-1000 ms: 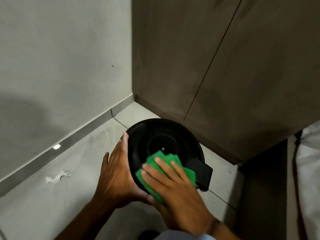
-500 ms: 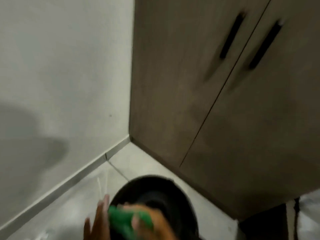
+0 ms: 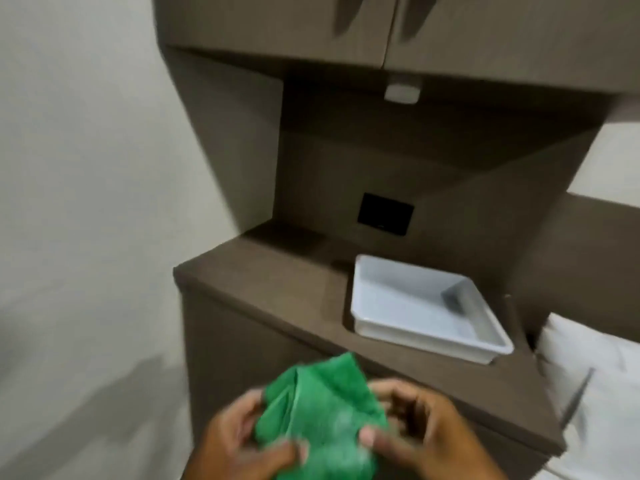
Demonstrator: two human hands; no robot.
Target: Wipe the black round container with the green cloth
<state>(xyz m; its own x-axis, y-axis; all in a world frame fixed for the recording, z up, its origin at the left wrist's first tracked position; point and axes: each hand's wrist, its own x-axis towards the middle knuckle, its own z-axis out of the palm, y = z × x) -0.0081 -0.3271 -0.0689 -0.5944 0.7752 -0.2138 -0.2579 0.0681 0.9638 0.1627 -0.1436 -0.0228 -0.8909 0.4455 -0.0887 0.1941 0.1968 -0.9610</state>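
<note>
- We count one green cloth (image 3: 322, 414), two hands, one white tray (image 3: 426, 306), and one black wall plate (image 3: 385, 219).
- No writing is legible to us.
- Our left hand (image 3: 242, 445) and right hand (image 3: 422, 434) both pinch the bunched cloth, thumbs on top, in front of the brown counter (image 3: 270, 282).
- We cannot see the black container.

Both hands sit low in the view, at about 6 o'clock, raised side by side with the backs toward the camera. The left hand (image 3: 239, 445) is at 7 o'clock, fingers curled and thumb pressed across the green cloth (image 3: 322, 414). The right hand (image 3: 422, 434) is at 5 o'clock, its fingers bent inward and its thumb pinching the cloth's right edge. Motion blur softens both.
</note>
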